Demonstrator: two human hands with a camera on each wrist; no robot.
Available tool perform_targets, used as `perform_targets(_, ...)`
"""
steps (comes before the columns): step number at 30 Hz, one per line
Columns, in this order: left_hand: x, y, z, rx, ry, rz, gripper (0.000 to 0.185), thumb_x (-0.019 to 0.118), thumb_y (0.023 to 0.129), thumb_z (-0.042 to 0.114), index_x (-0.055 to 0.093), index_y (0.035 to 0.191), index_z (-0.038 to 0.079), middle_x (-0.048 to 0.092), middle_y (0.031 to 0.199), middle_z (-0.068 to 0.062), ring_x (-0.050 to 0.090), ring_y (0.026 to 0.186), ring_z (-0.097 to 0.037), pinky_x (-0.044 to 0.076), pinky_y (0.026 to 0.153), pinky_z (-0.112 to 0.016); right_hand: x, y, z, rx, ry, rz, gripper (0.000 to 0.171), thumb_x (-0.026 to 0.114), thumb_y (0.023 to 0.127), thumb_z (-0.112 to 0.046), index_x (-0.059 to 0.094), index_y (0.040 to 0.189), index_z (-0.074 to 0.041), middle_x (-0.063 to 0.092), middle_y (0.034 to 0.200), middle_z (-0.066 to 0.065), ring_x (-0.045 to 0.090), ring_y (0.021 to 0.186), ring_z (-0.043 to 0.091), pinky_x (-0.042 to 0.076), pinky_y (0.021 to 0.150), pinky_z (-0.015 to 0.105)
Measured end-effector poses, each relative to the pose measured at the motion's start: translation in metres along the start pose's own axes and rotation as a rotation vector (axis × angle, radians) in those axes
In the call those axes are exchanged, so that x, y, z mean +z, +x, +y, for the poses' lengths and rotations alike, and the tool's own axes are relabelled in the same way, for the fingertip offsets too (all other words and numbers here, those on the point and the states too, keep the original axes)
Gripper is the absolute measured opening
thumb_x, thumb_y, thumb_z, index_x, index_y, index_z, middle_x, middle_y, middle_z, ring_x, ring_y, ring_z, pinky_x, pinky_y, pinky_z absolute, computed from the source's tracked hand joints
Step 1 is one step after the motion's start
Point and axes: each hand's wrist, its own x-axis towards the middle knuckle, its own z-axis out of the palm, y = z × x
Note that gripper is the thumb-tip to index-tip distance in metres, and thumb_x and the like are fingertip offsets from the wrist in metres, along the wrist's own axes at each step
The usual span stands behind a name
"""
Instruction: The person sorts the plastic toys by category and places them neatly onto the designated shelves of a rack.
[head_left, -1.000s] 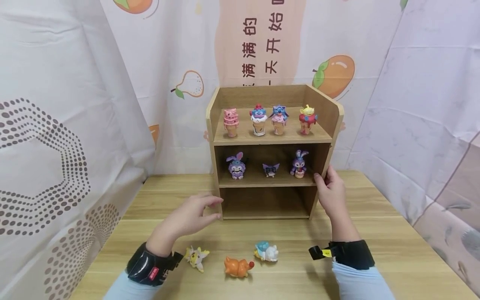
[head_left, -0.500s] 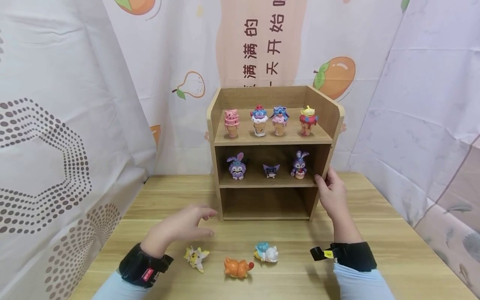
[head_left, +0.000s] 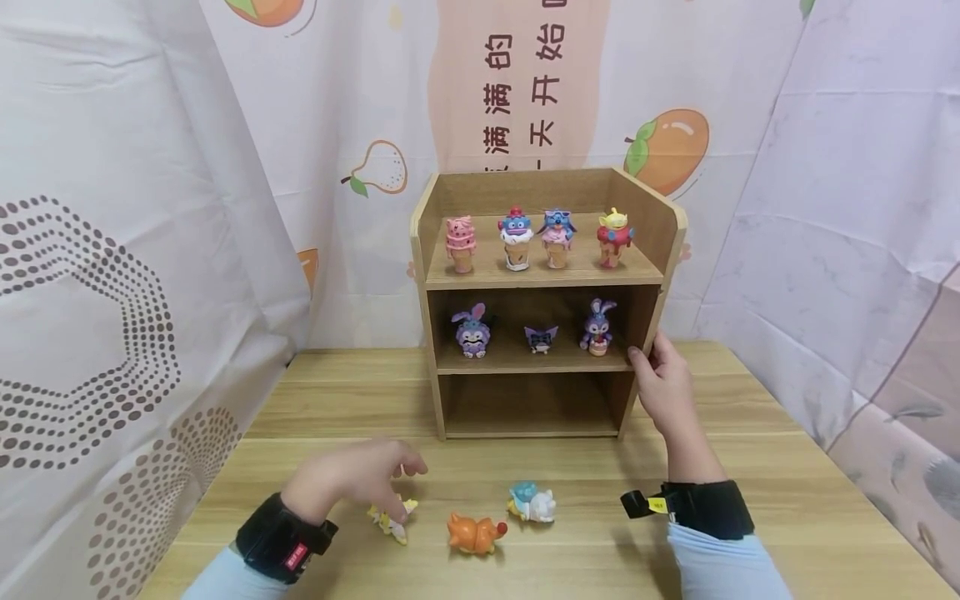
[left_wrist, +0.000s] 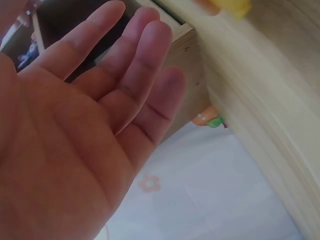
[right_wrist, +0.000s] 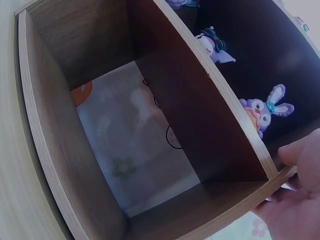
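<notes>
In the head view my left hand [head_left: 356,477] hovers over a yellow and white figurine [head_left: 397,532], its thumb overlapping the toy. The palm and loosely bent fingers [left_wrist: 145,65] hold nothing in the left wrist view. My right hand [head_left: 664,385] grips the right side panel of the wooden shelf [head_left: 528,364], thumb at the front edge and the other fingers behind it. An orange figurine [head_left: 474,534] with a red ball lies on the table, and a white and blue figurine [head_left: 532,503] lies to its right.
Several ice-cream-cone figurines, including a pink one [head_left: 461,244], stand on the top tier. The middle tier holds two purple rabbit figurines [head_left: 472,333] and a small dark-eared figurine [head_left: 540,338]. A printed curtain [head_left: 360,275] hangs behind the table [head_left: 337,400].
My left hand has drawn back from the shelf's lower left edge, down toward the yellow and white figurine. The right hand keeps its grip on the panel.
</notes>
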Motion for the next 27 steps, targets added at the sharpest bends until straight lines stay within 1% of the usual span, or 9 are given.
perform_targets(2,0.002,-0.001,0.000,-0.028,-0.018,-0.014,0.067,0.092,0.062,0.014,0.069,0.124,0.005,0.068,0.112,-0.006,0.064,0.099,-0.024,0.055,0.083,-0.037,0.000,0.001,0.000,-0.002,0.009,-0.005,0.046,0.051,0.107,-0.014,0.047,0.151,-0.005,0.059,0.139,0.020,0.059,0.121,0.034,0.047,0.089,0.010)
perform_targets(4,0.005,-0.003,-0.001,-0.064,-0.015,-0.027,0.067,0.092,0.059,0.012,0.070,0.122,0.008,0.068,0.109,-0.004,0.064,0.096,-0.021,0.055,0.082,-0.037,0.000,0.002,0.000,-0.002,0.026,-0.009,0.046,0.051,0.107,-0.014,0.046,0.152,-0.006,0.058,0.140,0.020,0.058,0.123,0.035,0.047,0.089,0.010)
perform_targets(8,0.007,-0.004,-0.001,-0.103,0.015,-0.049,0.057,0.090,0.056,0.004,0.072,0.108,0.015,0.066,0.096,0.005,0.061,0.086,-0.014,0.055,0.075,-0.035,0.000,0.002,-0.001,-0.002,0.047,-0.006,0.046,0.051,0.107,-0.012,0.046,0.152,-0.006,0.057,0.141,0.021,0.057,0.124,0.036,0.047,0.090,0.011)
perform_targets(10,0.009,-0.004,-0.002,-0.098,0.046,-0.060,0.052,0.088,0.056,0.002,0.072,0.102,0.019,0.063,0.088,0.008,0.057,0.079,-0.011,0.053,0.070,-0.031,0.000,0.002,-0.001,-0.002,0.050,-0.004,0.046,0.051,0.107,-0.011,0.046,0.152,-0.005,0.057,0.141,0.021,0.057,0.123,0.036,0.047,0.090,0.010)
perform_targets(13,0.011,-0.003,-0.003,-0.087,0.080,-0.070,0.043,0.086,0.058,0.001,0.070,0.092,0.022,0.059,0.080,0.009,0.052,0.071,-0.008,0.048,0.062,-0.027,0.000,0.002,-0.002,-0.005,0.055,-0.005,0.045,0.051,0.107,-0.011,0.046,0.151,-0.004,0.057,0.141,0.022,0.057,0.124,0.037,0.047,0.090,0.011)
perform_targets(17,0.012,-0.002,-0.003,-0.096,0.099,-0.074,0.037,0.086,0.059,0.001,0.070,0.085,0.022,0.058,0.077,0.007,0.048,0.066,-0.007,0.044,0.057,-0.025,0.000,0.002,-0.002,-0.006,0.056,-0.008,0.045,0.051,0.106,-0.011,0.046,0.151,-0.003,0.057,0.141,0.022,0.057,0.125,0.037,0.047,0.091,0.011)
perform_targets(20,0.012,-0.002,-0.002,-0.110,0.102,-0.076,0.035,0.086,0.059,0.001,0.071,0.084,0.022,0.058,0.076,0.008,0.048,0.066,-0.007,0.044,0.056,-0.025,0.000,0.002,-0.002,-0.003,0.046,-0.009,0.045,0.051,0.107,-0.012,0.046,0.151,-0.003,0.056,0.141,0.022,0.057,0.125,0.036,0.046,0.091,0.011)
perform_targets(24,0.013,-0.002,-0.001,-0.101,0.108,-0.079,0.033,0.085,0.060,0.001,0.070,0.081,0.022,0.057,0.073,0.010,0.048,0.064,-0.007,0.043,0.055,-0.024,0.000,0.002,-0.001,0.001,0.044,-0.011,0.046,0.051,0.107,-0.011,0.045,0.152,-0.004,0.056,0.142,0.022,0.057,0.125,0.036,0.047,0.092,0.011)
perform_targets(27,0.013,-0.002,-0.001,-0.084,0.099,-0.072,0.031,0.083,0.060,0.001,0.069,0.078,0.022,0.055,0.070,0.011,0.045,0.061,-0.006,0.039,0.052,-0.023,0.000,0.001,0.000,0.011,0.031,-0.019,0.047,0.051,0.107,-0.013,0.045,0.152,-0.004,0.056,0.142,0.022,0.057,0.125,0.036,0.046,0.091,0.011)
